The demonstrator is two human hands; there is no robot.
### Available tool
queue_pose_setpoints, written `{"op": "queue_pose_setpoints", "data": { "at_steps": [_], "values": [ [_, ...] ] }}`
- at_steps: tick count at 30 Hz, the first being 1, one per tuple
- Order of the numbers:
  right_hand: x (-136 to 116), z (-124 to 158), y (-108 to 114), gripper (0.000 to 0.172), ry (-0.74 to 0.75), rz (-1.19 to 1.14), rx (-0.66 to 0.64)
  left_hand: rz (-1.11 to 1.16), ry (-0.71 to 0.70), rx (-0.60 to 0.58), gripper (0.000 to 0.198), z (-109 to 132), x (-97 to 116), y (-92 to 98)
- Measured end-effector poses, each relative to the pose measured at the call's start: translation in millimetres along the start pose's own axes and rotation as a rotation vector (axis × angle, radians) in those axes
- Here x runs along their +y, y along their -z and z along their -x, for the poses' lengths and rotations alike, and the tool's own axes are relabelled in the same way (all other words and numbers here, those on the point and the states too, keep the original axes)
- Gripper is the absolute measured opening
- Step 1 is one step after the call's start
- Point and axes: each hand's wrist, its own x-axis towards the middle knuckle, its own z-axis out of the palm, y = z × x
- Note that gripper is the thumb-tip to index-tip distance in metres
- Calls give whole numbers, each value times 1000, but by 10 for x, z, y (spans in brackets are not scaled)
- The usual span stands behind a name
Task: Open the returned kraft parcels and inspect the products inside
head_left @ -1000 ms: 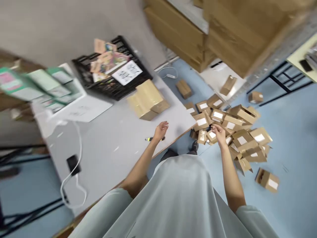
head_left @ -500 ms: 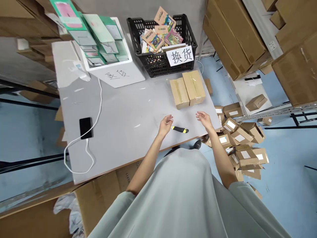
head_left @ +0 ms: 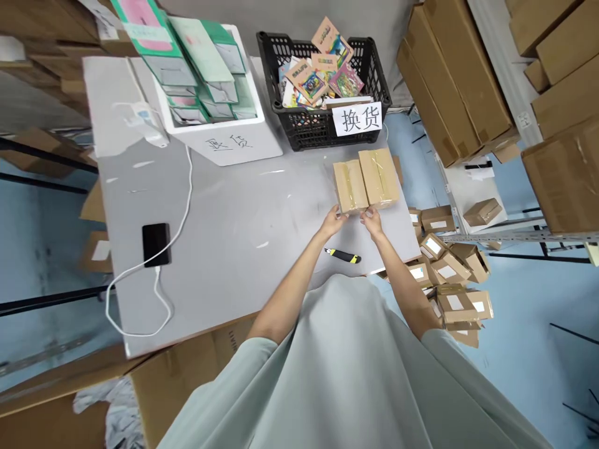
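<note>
Two brown taped cardboard boxes lie side by side on the grey table (head_left: 224, 237). My left hand (head_left: 333, 220) grips the near left corner of the left box (head_left: 350, 184), fingers curled on its edge. My right hand (head_left: 371, 218) grips that box's near right corner, by the gap to the right box (head_left: 380, 176). A black and yellow utility knife (head_left: 343, 255) lies on the table just behind my hands, near the front edge.
A black crate (head_left: 322, 128) of colourful booklets with a paper sign and a white foam box (head_left: 224, 140) of green packets stand at the back. A phone (head_left: 156, 244) on a white cable lies left. Small labelled boxes (head_left: 449, 274) are heaped on the floor right; large cartons (head_left: 453, 75) fill the shelves.
My view swung from the floor pile to the table. Both hands moved forward past the knife and closed on the near end of the left box.
</note>
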Motion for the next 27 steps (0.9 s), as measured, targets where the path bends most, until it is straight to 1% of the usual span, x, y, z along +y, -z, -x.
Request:
{"op": "queue_pose_setpoints", "data": {
  "at_steps": [2,4,7,9,11,13,16,17,18,19,20,21,23,24,25,27],
  "values": [
    [33,4,-48,63,20,21,-21,35,3,-6,55,-27,24,-46],
    [58,27,-89,63,73,63,-39,44,22,47,53,-33,10,-39],
    [55,69,-146,55,168,127,-93,29,52,155,48,-32,-37,35],
    [43,118,-195,48,211,122,-156,26,49,192,45,-25,-66,92],
    [56,208,-256,44,249,102,-236,4,26,221,47,-3,-94,137],
    [118,339,-322,44,267,101,-333,-94,30,303,62,46,-135,171],
    [293,531,-394,41,217,144,-500,-349,108,495,104,180,-235,240],
    [358,565,-400,39,190,158,-553,-426,125,524,115,238,-278,278],
    [417,573,-395,39,167,168,-590,-490,129,522,122,299,-321,330],
    [466,551,-378,41,150,171,-596,-542,120,494,126,361,-364,395],
    [502,498,-351,48,146,167,-568,-586,99,451,128,423,-404,475],
    [522,417,-318,57,153,157,-514,-625,71,402,129,483,-440,568],
    [516,202,-251,81,200,126,-362,-680,9,298,132,590,-499,775],
    [495,91,-227,90,239,115,-331,-691,-12,252,134,634,-524,878],
    [465,-7,-214,97,277,116,-339,-687,-20,216,135,671,-546,970],
    [399,-128,-224,101,337,129,-399,-645,2,184,142,719,-590,1102]
  ]
}}
